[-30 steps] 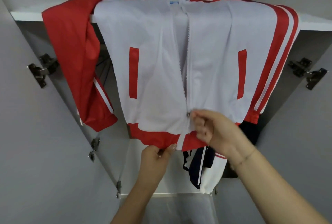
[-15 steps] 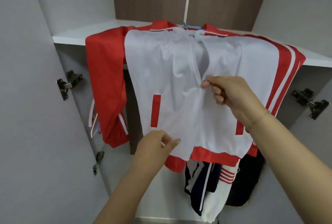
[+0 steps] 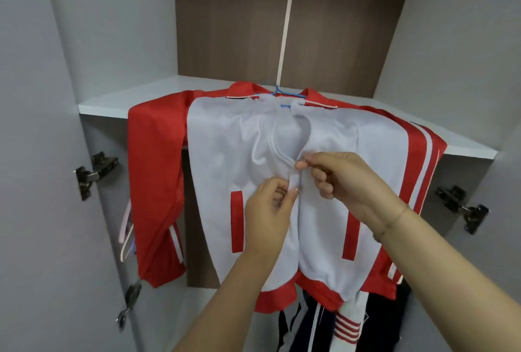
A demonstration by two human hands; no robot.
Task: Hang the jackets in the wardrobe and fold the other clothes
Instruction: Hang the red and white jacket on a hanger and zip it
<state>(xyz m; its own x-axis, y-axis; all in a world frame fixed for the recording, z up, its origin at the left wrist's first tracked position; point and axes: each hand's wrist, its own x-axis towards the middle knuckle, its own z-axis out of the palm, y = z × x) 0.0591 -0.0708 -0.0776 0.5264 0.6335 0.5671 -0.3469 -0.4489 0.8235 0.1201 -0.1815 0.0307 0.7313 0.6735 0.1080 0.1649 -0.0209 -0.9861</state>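
Right hand [image 3: 348, 182] pinching the zipper pull [image 3: 301, 158] between thumb and forefinger, high on the chest. Left hand [image 3: 272, 212] just below, nipping the white front edge beside the zip. Red-and-white jacket [image 3: 225, 154] on a blue hanger [image 3: 279, 92] inside the wardrobe [image 3: 127, 99] — collar level with the shelf, dark clothes [image 3: 315, 323] hanging behind the hem.

My right hand [image 3: 346, 182] covers the zipper pull, so I can't really see it. The blue hanger [image 3: 284, 94] mostly disappears inside the jacket [image 3: 225, 154] collar above my hands. Darker clothes [image 3: 324, 326] below my wrists get cut off at the bottom edge.
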